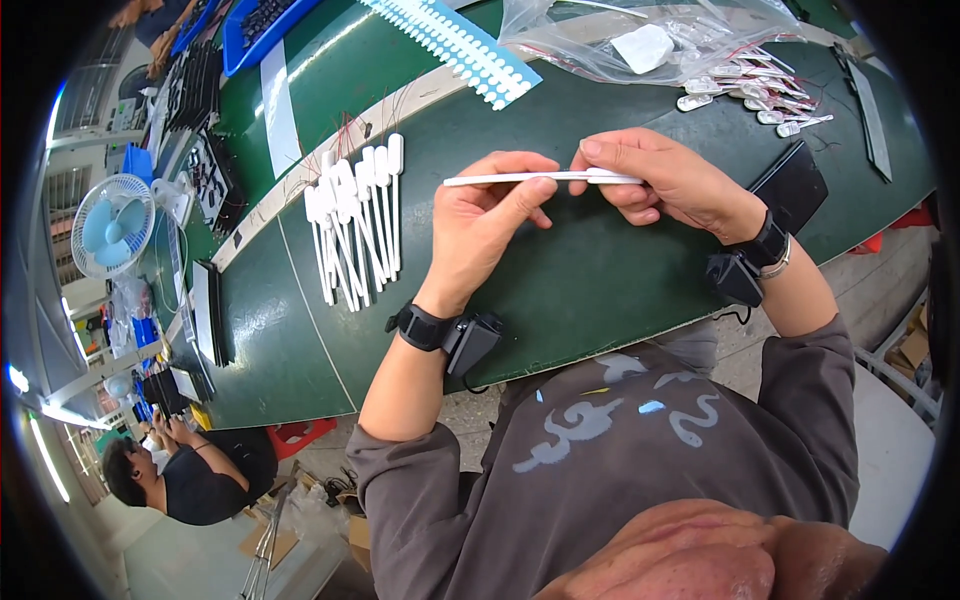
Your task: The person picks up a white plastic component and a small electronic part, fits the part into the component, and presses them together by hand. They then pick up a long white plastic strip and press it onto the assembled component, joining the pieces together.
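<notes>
A thin white stick with a wider, paddle-like head (490, 180) lies level across both hands above the green table. My left hand (470, 225) pinches its slim shaft between thumb and fingers, the shaft's end jutting out to the left. Around the wider end at the right, the thumb and fingers of my right hand (680, 180) are closed, covering part of it. To the left of my left hand is a bunch of similar white paddle-headed sticks (360, 215), with fine reddish wires at their heads.
Small whitish pieces with red wires (755, 95) are heaped at the far right beside a clear plastic bag (590, 45). A blue sheet of white stickers (455, 45) lies at the back. Near my right wrist rests a dark flat object (795, 185). Another person (200, 480) sits at the left.
</notes>
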A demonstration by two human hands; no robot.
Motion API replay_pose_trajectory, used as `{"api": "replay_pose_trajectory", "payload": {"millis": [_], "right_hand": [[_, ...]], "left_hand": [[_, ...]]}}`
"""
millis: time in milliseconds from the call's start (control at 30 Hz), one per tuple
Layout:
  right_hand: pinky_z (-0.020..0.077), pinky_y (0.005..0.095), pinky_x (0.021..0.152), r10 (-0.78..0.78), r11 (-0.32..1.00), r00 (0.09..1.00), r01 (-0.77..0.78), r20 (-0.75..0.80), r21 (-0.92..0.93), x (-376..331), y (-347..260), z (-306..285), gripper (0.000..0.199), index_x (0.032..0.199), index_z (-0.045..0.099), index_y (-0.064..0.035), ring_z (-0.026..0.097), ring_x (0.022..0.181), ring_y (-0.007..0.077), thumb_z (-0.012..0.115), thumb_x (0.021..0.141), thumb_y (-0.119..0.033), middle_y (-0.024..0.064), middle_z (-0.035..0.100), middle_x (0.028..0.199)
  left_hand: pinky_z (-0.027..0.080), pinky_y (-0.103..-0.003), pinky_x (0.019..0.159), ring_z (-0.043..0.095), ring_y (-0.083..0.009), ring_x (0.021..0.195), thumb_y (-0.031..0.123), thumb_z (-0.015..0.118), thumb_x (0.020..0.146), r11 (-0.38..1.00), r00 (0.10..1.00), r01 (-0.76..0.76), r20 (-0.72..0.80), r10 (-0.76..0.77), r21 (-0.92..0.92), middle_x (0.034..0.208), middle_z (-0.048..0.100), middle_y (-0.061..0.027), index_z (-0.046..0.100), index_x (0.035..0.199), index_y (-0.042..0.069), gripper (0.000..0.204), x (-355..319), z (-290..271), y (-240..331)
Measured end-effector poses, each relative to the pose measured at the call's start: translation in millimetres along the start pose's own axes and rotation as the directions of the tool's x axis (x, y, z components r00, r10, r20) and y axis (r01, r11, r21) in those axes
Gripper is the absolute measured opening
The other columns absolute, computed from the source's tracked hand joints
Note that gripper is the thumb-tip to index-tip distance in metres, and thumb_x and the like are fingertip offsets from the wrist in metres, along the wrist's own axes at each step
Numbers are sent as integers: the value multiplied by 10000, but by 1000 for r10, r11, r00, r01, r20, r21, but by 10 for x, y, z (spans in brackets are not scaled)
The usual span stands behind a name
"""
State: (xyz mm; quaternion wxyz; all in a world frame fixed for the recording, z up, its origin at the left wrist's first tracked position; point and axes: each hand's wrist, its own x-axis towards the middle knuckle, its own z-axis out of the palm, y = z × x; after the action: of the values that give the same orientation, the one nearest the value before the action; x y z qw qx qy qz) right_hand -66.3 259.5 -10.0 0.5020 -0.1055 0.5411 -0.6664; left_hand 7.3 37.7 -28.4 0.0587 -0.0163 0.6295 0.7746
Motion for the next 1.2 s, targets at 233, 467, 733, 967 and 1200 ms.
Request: {"api": "replay_pose_trajectory", "payload": {"millis": [233,467,733,967,1200], "right_hand": [[356,213,506,-288,917,956,255,-64,-308,48,110,16,308,1090,645,-19,412,564,54,562,1038,-311,-43,478,680],[488,306,598,-688,379,720,463,91,-802,83,171,8,256,1176,656,-20,628,682,162,674,946,-130,51,685,840],[515,367,626,-706,121,676,410,212,-904,71,162,49,293,1184,658,-19,675,739,303,696,899,-78,124,695,898],[508,384,623,-736,21,633,378,242,-926,92,199,59,378,1231,637,-23,649,727,302,716,863,-61,119,665,868],[508,381,627,-737,12,629,379,248,-925,91,219,66,415,1263,628,-31,640,728,298,714,857,-46,113,654,859]], "left_hand": [[549,-239,643,652,-108,723,92,723,932,997,998,-42,-45,45,60,958,710,-87,700,1117,-35,226,-20,-33,-62],[545,-236,647,641,-102,706,95,721,933,999,996,-33,-86,33,1,948,707,-79,696,1096,-32,208,-4,-23,-43],[549,-249,663,619,-95,756,81,694,944,968,992,106,-38,-118,-229,957,679,-65,641,1145,-7,225,-38,165,-40],[552,-259,693,612,-105,790,72,674,953,911,979,183,-16,-203,-369,989,657,-62,622,1148,19,208,-56,176,-87],[553,-275,728,610,-109,824,73,667,958,879,974,207,4,-227,-429,1001,652,-63,623,1145,23,199,-70,172,-113]]}}
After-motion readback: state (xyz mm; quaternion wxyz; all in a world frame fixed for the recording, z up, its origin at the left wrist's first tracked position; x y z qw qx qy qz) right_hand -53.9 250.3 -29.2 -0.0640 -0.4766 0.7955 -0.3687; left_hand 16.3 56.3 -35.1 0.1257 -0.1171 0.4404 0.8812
